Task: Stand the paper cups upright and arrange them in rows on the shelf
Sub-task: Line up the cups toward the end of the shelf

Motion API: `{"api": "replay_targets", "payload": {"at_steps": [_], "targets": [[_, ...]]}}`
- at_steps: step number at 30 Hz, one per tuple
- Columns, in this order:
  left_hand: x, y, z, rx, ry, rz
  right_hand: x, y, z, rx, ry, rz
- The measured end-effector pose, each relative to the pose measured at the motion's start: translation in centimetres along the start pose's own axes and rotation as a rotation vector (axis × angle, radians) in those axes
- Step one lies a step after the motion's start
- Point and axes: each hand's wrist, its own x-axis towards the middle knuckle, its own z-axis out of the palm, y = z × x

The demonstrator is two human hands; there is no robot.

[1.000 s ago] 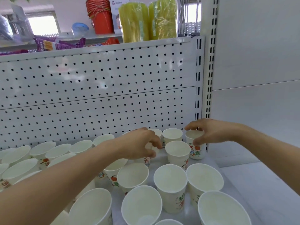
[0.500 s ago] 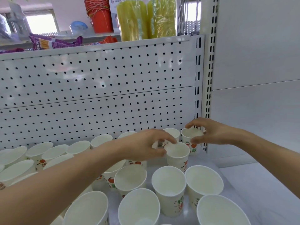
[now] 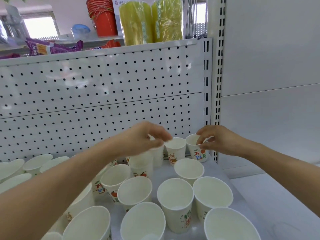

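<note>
Viewing from the head camera: right hand [image 3: 221,141] pinches the rim of the back-corner cup [image 3: 198,154] on the shelf [image 3: 162,173]. Left hand [image 3: 145,137], blurred, curls fingers [image 3: 165,138] at the neighbouring cup [image 3: 174,150]; grip unconfirmed. Hazard: left forearm [image 3: 69,184] may sweep light front cups [image 3: 174,201] over.

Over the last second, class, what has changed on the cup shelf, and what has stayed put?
The right hand has slid its gripped corner cup back toward the pegboard, beside its neighbour cup. The left hand reached back to that neighbour's rim. The front cups stayed upright, unmoved.
</note>
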Motion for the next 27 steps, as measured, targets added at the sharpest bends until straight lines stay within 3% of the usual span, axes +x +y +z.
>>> {"api": "replay_targets", "payload": {"at_steps": [3, 7, 11, 27], "targets": [[1.3, -2.1, -1.0, 0.102, 0.131, -0.129, 0.4, -0.1, 0.1, -0.013, 0.008, 0.013], [2.5, -2.6, 1.0, 0.338, -0.005, -0.239, 0.8, 0.0, 0.6, -0.03, 0.011, 0.037], [3.6, -2.5, 2.3, 0.574, -0.012, -0.256, 0.7, 0.1, 0.7, -0.045, 0.009, 0.052], [3.2, -2.6, 2.4, 0.498, -0.035, -0.251, 0.0, -0.4, 0.5, -0.099, 0.023, 0.005]]}}
